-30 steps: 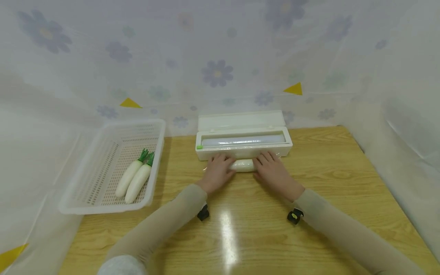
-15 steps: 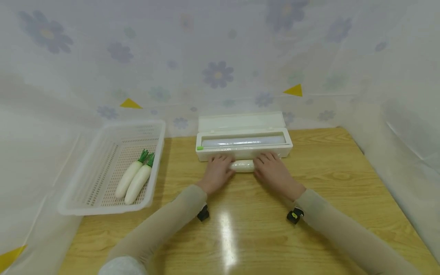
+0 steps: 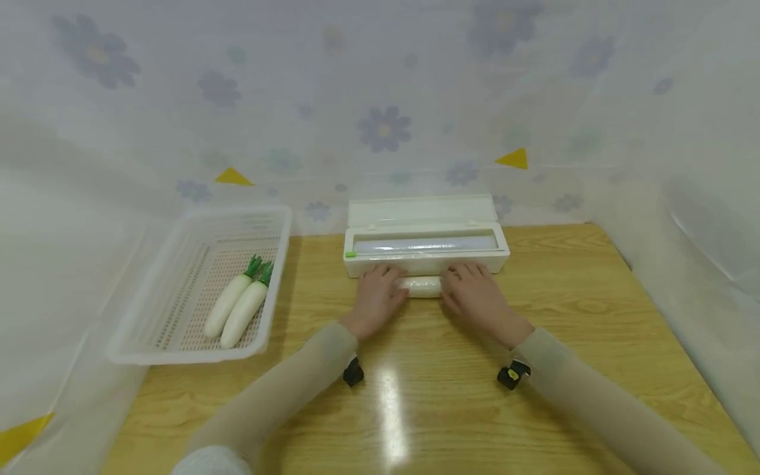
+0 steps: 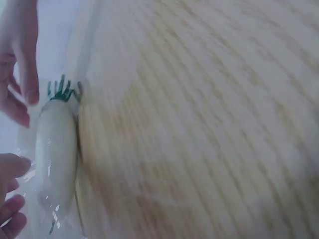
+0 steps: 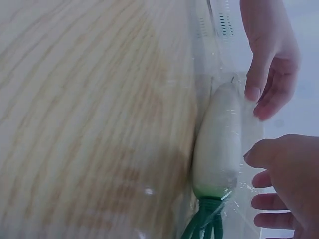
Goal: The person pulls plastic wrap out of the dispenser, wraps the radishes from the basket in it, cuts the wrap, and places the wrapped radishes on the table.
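Wood-grained table (image 3: 445, 409) bears the radish (image 3: 424, 286), in clear film (image 5: 249, 209) just before the white box (image 3: 424, 266); we see left hand (image 3: 377, 297) and right hand (image 3: 477, 300) over its ends, fingers loosely spread, neither closed round it; fingertip contact we cannot tell; wrist views show green leaves (image 5: 205, 219), hidden in the head view.

Table (image 3: 451, 396) — glossy wood; film roll (image 3: 424, 244) — shiny plastic; radish (image 5: 217, 144) smooth, glistening.

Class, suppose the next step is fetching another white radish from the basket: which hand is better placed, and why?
Probably the left hand: it is nearer the basket, which stands on the person's left. The right hand is farther off, at the other end of the film-covered radish.
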A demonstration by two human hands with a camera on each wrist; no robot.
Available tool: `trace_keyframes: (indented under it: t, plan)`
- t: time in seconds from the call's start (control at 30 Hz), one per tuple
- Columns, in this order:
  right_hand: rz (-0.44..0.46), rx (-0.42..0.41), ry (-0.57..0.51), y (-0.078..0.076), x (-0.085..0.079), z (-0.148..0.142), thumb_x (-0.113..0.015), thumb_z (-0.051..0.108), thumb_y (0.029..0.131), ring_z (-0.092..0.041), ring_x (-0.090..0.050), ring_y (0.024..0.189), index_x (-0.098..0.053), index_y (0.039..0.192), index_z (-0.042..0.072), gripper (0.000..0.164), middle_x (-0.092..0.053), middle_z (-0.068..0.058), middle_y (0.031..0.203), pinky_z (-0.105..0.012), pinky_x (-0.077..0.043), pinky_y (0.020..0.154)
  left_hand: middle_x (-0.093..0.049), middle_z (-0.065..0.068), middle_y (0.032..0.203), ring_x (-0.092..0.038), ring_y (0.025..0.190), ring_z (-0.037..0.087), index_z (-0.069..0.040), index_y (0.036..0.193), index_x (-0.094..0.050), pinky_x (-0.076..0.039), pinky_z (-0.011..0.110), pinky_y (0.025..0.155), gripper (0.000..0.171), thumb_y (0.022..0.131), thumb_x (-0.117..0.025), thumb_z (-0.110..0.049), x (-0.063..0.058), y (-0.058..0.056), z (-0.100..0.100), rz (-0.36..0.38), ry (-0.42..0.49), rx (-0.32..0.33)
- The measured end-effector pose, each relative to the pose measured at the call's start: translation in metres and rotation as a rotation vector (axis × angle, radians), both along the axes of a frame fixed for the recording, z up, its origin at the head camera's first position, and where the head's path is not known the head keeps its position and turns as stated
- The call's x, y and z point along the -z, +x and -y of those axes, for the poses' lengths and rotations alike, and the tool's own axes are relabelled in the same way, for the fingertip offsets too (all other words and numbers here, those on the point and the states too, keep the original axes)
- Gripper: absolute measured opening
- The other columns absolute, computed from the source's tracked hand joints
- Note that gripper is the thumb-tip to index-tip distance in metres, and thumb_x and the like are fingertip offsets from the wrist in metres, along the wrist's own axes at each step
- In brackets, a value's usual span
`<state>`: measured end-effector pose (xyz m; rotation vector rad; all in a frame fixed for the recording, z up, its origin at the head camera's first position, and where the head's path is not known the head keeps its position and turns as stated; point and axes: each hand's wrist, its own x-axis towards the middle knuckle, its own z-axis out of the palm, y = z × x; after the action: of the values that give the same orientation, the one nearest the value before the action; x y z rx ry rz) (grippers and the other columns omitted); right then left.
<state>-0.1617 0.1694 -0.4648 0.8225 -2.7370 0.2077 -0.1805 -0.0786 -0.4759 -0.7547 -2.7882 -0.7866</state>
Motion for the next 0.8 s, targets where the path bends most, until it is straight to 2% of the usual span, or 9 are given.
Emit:
trace_keyframes:
  t: [0.13,0.2,0.27,0.33,0.4,0.5,0.6,0.8]
  plan:
    - [-0.018,0.002,-0.008,-0.005,-0.005,-0.003,-0.070,0.023,0.100,-0.040,-0.060,0.115,-0.067,0.122,0.001,0.031,-0.066,-0.020,0.121,-0.058,-0.047,0.100,-0.065,0.012,0.118,-0.058,0.112,0.031,-0.006,0.123,-0.070,-0.049,0.045,0.097,0.039,0.090,-0.084,-0.020,0.004,-0.007,0.015,-0.107,0.163,-0.031]
    - [-0.038,-0.007,-0.011,-0.009,-0.008,-0.004,-0.070,0.022,0.100,-0.041,-0.061,0.113,-0.067,0.119,0.002,0.028,-0.066,-0.019,0.119,-0.058,-0.048,0.098,-0.062,0.014,0.117,-0.056,0.111,0.033,-0.005,0.126,-0.068,-0.048,0.046,0.096,0.046,0.087,-0.087,-0.020,0.003,-0.011,0.024,-0.117,0.228,-0.053]
    - [-0.053,-0.026,-0.021,-0.013,-0.012,-0.004,-0.072,0.021,0.099,-0.041,-0.061,0.111,-0.069,0.117,0.002,0.026,-0.066,-0.019,0.116,-0.058,-0.049,0.097,-0.057,0.017,0.122,-0.053,0.116,0.035,-0.003,0.133,-0.064,-0.048,0.047,0.100,0.056,0.086,-0.088,-0.020,0.001,-0.015,0.034,-0.079,0.278,-0.094]
    - [-0.050,-0.043,-0.028,-0.016,-0.017,-0.002,-0.073,0.021,0.099,-0.041,-0.061,0.111,-0.070,0.116,0.002,0.026,-0.066,-0.018,0.115,-0.058,-0.049,0.096,-0.052,0.019,0.130,-0.050,0.122,0.036,-0.002,0.140,-0.060,-0.047,0.047,0.105,0.065,0.085,-0.088,-0.021,-0.002,-0.018,0.043,-0.005,0.330,-0.152]
    - [-0.023,-0.055,-0.047,-0.020,-0.023,0.002,-0.072,0.022,0.100,-0.041,-0.060,0.112,-0.070,0.117,0.003,0.026,-0.066,-0.018,0.115,-0.058,-0.049,0.097,-0.045,0.021,0.138,-0.047,0.126,0.036,-0.001,0.148,-0.054,-0.046,0.047,0.107,0.072,0.087,-0.087,-0.021,-0.006,-0.022,0.051,0.099,0.398,-0.213]
    - [0.032,-0.076,-0.070,-0.026,-0.031,0.011,-0.069,0.023,0.102,-0.039,-0.060,0.113,-0.071,0.119,0.003,0.026,-0.067,-0.016,0.117,-0.056,-0.050,0.096,-0.038,0.022,0.145,-0.045,0.123,0.033,-0.002,0.153,-0.048,-0.045,0.045,0.104,0.078,0.089,-0.086,-0.022,-0.005,-0.028,0.062,0.203,0.496,-0.284]
    - [0.080,-0.096,-0.104,-0.032,-0.038,0.025,-0.068,0.023,0.102,-0.037,-0.061,0.112,-0.072,0.117,0.004,0.024,-0.069,-0.015,0.116,-0.054,-0.052,0.094,-0.036,0.021,0.145,-0.043,0.114,0.029,-0.004,0.155,-0.047,-0.043,0.042,0.096,0.079,0.090,-0.085,-0.025,0.002,-0.035,0.072,0.245,0.560,-0.298]
    - [0.133,-0.144,-0.164,-0.048,-0.046,0.055,-0.070,0.020,0.101,-0.035,-0.065,0.107,-0.074,0.113,0.004,0.020,-0.072,-0.014,0.113,-0.052,-0.051,0.098,-0.038,0.019,0.147,-0.046,0.106,0.026,-0.016,0.153,-0.054,-0.044,0.038,0.086,0.071,0.090,-0.083,-0.031,0.012,-0.046,0.082,0.275,0.572,-0.269]
